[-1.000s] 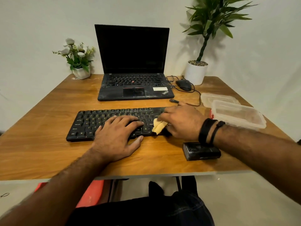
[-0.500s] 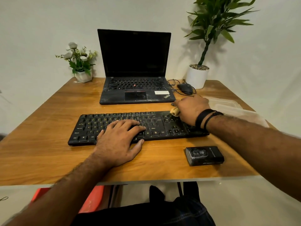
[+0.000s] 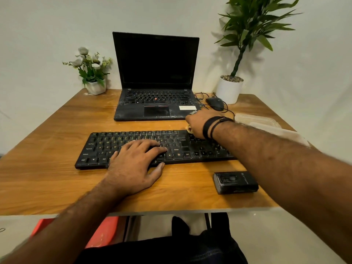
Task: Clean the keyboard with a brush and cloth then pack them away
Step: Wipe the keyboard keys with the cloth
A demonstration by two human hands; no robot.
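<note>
I logged left hand [image 3: 136, 164] flat, steadying keyboard [image 3: 182, 147] | right hand [image 3: 198, 121] clutched yellow cloth [image 3: 189, 128], wiping its far edge.

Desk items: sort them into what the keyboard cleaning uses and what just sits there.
In use: keyboard, steadied by the left hand; yellow cloth in the right hand; clear plastic containers, likely for packing away.

Lying about: laptop, mouse, small black box, flower pot, potted plant.
</note>
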